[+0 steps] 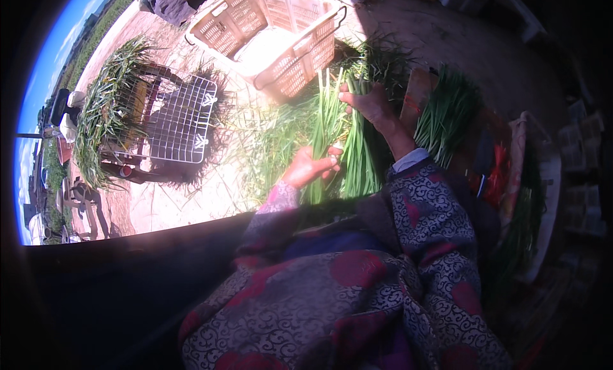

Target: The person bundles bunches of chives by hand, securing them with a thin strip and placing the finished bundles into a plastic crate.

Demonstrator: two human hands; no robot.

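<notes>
1. Green and thin, the left bunch (327, 114) stands up in front of the person, with its pale ends at the top.
2. The left hand (311, 167) is closed around it, low down, with the fingers curled in.
3. The right hand (372, 107) is higher up. It is closed around the right bunch (361, 166), near the top, and the long leaves hang down below it.
4. The two hands are near each other but do not touch. The two bunches are side by side.
5. The right sleeve (431, 207) has dark swirls and red spots.
6. Past the hands is a big pale plastic crate (300, 67). It has lots of little holes in its sides.
7. Loose leaves (271, 143) lie on the ground (172, 207), to the left of the hands. The sun is very bright there.
8. Farther left is a big heap of long grass (115, 108). A white wire rack (182, 121) is just beside it.
9. On the right, a dark green bunch (450, 108) lies on a brown thing, and I cannot tell what that is.
10. A shiny red bag (498, 175) is near that bunch.
</notes>
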